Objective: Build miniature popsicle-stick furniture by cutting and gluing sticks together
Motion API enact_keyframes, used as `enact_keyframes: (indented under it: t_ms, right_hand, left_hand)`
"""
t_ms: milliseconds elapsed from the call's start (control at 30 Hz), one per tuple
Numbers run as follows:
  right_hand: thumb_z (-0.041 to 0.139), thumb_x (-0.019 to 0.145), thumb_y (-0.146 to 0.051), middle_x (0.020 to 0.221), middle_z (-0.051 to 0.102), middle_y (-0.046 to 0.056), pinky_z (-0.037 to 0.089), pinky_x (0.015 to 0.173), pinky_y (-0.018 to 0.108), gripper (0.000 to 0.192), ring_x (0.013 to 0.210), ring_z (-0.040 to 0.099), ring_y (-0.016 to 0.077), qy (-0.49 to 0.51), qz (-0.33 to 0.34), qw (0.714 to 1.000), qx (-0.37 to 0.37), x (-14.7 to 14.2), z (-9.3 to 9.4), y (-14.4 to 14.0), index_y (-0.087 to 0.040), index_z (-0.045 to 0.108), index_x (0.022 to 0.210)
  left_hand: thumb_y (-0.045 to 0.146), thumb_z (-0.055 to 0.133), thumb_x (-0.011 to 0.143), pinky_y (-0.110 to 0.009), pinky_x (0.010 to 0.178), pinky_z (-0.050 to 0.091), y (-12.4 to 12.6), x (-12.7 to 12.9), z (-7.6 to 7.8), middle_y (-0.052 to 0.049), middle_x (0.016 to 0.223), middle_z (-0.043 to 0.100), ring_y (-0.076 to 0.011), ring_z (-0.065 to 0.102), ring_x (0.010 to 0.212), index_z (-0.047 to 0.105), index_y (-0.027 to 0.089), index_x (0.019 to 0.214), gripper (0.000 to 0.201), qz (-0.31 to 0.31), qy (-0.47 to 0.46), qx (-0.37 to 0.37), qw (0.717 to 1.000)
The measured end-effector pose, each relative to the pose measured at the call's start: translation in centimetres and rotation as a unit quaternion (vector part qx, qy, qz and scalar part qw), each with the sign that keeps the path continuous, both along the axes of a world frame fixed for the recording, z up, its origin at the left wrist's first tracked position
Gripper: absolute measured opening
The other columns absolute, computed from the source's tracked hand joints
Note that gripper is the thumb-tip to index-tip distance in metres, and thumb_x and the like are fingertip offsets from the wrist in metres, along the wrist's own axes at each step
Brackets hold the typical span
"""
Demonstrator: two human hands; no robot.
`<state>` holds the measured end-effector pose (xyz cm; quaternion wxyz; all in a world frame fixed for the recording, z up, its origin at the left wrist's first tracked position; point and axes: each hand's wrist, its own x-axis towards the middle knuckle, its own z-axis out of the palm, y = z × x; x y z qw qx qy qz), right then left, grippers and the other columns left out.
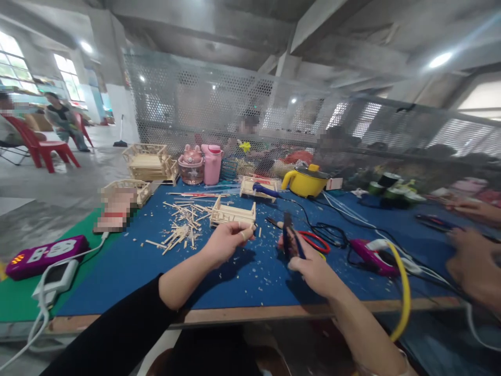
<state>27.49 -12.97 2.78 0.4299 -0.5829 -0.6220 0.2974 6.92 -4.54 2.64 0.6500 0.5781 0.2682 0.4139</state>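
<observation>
Your left hand [227, 241] pinches a short wooden stick [248, 230] between thumb and fingertips, just above the blue surface [250, 282] and near its middle. Your right hand [313, 269], close beside it on the right, is closed around the handles of a pair of dark cutters [288, 237], whose tip points up and away from you; whether the blades are parted cannot be told. Just beyond the stick stands a small open box [233, 213] built of sticks, and left of that lies a loose heap of cut sticks [183, 227], with chips scattered over the surface. Red-handled scissors [315, 241] lie just right of the cutters, and further right a purple glue gun [370, 256] rests among cables. At the far edge stand a yellow pot [306, 181], a pink bottle [212, 164] and more stick frames [151, 162]. At the near left sit a purple power strip [43, 255] and a white charger [55, 282]. Another person's hands [475, 269] work at the far right.
</observation>
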Motion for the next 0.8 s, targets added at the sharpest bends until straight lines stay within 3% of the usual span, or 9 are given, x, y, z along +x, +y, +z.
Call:
enact_keyframes:
  t_ms: [133, 300, 467, 667, 800]
  right_hand:
    - [0.047, 0.066, -0.013, 0.152, 0.038, 0.011, 0.023, 0.116, 0.053, 0.081, 0.140, 0.035, 0.0272, -0.198, 0.023, 0.980, -0.006, -0.3, 0.0, -0.5, -0.021, 0.036, 0.146]
    - [0.048, 0.067, -0.011, 0.143, 0.048, 0.014, 0.035, 0.111, 0.051, 0.079, 0.133, 0.045, 0.0284, -0.306, 0.017, 0.952, 0.019, -1.6, 0.8, -0.6, -0.020, 0.037, 0.145]
    - [0.048, 0.066, -0.009, 0.132, 0.056, 0.014, 0.043, 0.103, 0.047, 0.076, 0.123, 0.054, 0.0275, -0.335, 0.016, 0.942, 0.023, -1.9, 1.1, -0.6, -0.019, 0.042, 0.142]
    - [0.047, 0.066, -0.009, 0.136, 0.057, 0.012, 0.045, 0.103, 0.044, 0.072, 0.124, 0.054, 0.0269, -0.332, 0.009, 0.943, 0.022, -2.0, 1.4, -0.8, -0.018, 0.048, 0.137]
    - [0.048, 0.066, -0.010, 0.139, 0.055, 0.014, 0.043, 0.105, 0.045, 0.071, 0.125, 0.054, 0.0281, -0.337, 0.000, 0.941, 0.004, -2.0, 1.4, -0.8, -0.013, 0.049, 0.137]
  left_hand:
    - [0.044, 0.083, 0.057, -0.023, 0.061, 0.036, -0.1, 0.2, -0.3, 0.000, 0.064, 0.063, -0.0079, 0.044, 0.059, 0.073, 0.012, 0.074, 0.038, -0.004, -0.005, 0.010, 1.000]
    - [0.037, 0.080, 0.061, -0.025, 0.064, 0.038, -0.2, 0.2, -0.7, 0.001, 0.065, 0.063, -0.0096, 0.046, 0.062, 0.074, 0.013, 0.075, 0.028, 0.006, 0.017, 0.028, 0.999]
    - [0.036, 0.074, 0.067, -0.024, 0.060, 0.035, -0.1, 0.0, -0.8, 0.003, 0.063, 0.058, -0.0094, 0.044, 0.060, 0.071, 0.015, 0.071, 0.021, 0.002, 0.057, 0.070, 0.996]
    - [0.035, 0.070, 0.072, -0.024, 0.061, 0.034, 0.0, -0.2, -1.0, 0.003, 0.063, 0.054, -0.0088, 0.042, 0.060, 0.064, 0.014, 0.066, 0.022, -0.017, 0.077, 0.097, 0.992]
    - [0.035, 0.070, 0.073, -0.025, 0.065, 0.038, -0.5, -0.1, -1.0, 0.002, 0.071, 0.055, -0.0095, 0.046, 0.064, 0.062, 0.014, 0.089, 0.027, -0.048, 0.073, 0.090, 0.992]
